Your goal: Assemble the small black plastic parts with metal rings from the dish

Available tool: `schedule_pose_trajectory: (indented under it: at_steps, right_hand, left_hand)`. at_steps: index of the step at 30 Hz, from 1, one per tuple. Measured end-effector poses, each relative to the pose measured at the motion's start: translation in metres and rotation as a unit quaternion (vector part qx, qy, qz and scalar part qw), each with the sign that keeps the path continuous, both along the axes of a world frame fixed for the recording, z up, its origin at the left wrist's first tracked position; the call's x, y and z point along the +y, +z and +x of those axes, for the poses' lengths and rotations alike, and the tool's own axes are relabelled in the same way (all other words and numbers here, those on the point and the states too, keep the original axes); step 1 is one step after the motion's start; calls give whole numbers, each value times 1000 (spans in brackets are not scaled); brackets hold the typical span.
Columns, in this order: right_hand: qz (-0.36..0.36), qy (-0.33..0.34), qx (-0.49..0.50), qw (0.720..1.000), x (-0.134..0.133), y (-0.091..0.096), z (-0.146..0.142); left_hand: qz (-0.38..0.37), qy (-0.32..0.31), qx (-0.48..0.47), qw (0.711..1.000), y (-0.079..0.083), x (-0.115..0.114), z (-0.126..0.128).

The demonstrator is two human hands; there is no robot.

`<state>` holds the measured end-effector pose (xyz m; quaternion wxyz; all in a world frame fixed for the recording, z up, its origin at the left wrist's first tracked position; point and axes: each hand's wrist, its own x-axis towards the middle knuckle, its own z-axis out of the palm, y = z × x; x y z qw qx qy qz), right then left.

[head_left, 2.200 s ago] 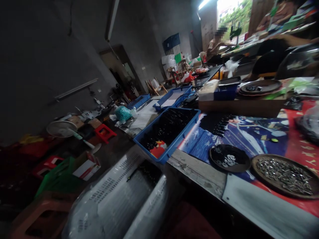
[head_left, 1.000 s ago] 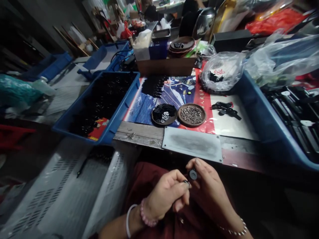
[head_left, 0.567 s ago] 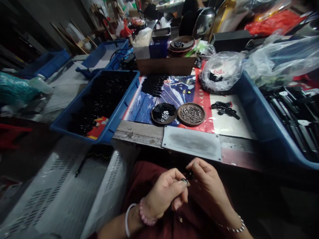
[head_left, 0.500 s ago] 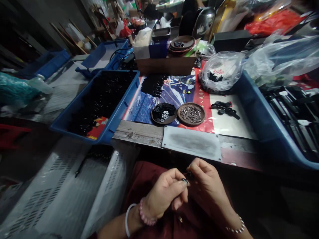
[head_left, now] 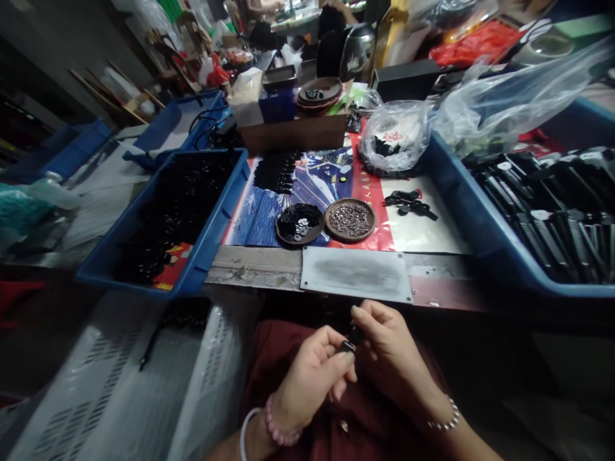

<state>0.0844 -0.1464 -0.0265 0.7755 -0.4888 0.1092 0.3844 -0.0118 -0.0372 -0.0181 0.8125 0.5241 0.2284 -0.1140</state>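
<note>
The workbench (head_left: 254,269) spreads ahead of me; on its right side sits the right blue bin (head_left: 473,198), heaped with long black and silvery parts; on its left side is the left blue bin (head_left: 206,243), full of dark pieces; near and left, below the bench top, a pale slotted crate (head_left: 120,397) stands beside my dark red clothing (head_left: 269,349); a printed sheet (head_left: 252,218) covers the bench between the two bins; at its far side is a brown box (head_left: 293,133), and to the right of that a clear plastic bag (head_left: 398,131) with black bits inside; a grey plate (head_left: 355,272) lies along the near edge; my left hand (head_left: 312,368) and my right hand (head_left: 391,339) are near, just below that plate, fingertips close together; between them and the box, side by side, are a dish of black and whitish discs (head_left: 298,242) and, on its right, a dish of small metal pins (head_left: 350,239); black parts (head_left: 410,203) lie loose farther right; smallest, my left thumb and forefinger are clamped on a glossy black piece (head_left: 348,346), and my right ones on a dark piece (head_left: 355,333) just beside it; I cannot tell whether the two are joined.
</note>
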Motion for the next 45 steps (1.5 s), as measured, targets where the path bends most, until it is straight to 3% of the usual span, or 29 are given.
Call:
schedule_pose_trajectory:
  at_steps: [23,31,41,45]
  right_hand:
    - [-24,13,-94,995,-4,-9,-4]
    - [-101,43,-202,973,-1,4,-8]
    - [20,118,-101,988,-5,-7,-11]
    - [-31,106,-150,983,-4,-4,-15]
  left_hand:
    - [95,-11,24,995,2,-4,7]
    - [113,13,9,993,9,-4,2]
    - [96,18,-5,995,8,1,-6]
    - [78,11,1,997,8,4,-6]
